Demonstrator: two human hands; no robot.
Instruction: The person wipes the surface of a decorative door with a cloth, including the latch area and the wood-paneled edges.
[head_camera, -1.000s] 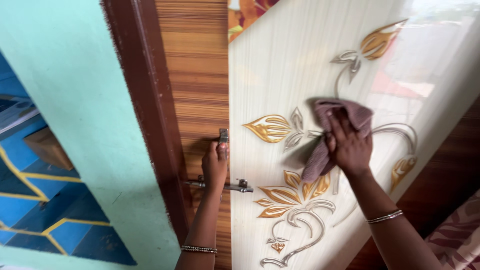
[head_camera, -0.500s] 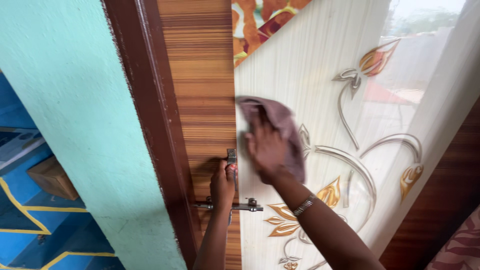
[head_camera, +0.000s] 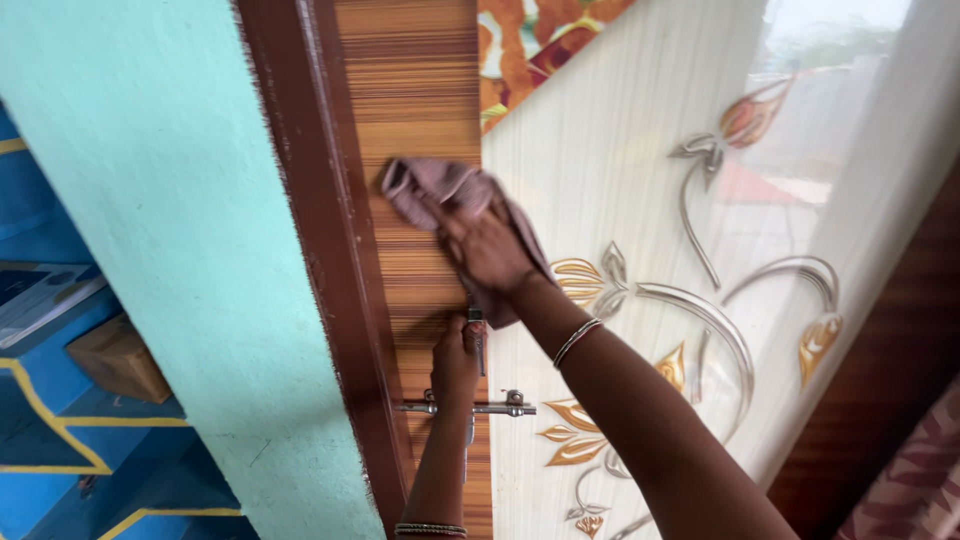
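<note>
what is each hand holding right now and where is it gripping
The right hand presses a bunched mauve cloth by its middle against the door. The left hand grips the metal door handle.

Head camera looks down, close, at the door (head_camera: 640, 200) edge.

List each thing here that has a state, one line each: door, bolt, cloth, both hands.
Door: ajar, held at its edge.
Sliding bolt: whether drawn or shot cannot be told.
Cloth: bunched, pressed flat on the striped brown strip.
Right hand: pressing the cloth.
Left hand: gripping the door edge above the bolt.
</note>
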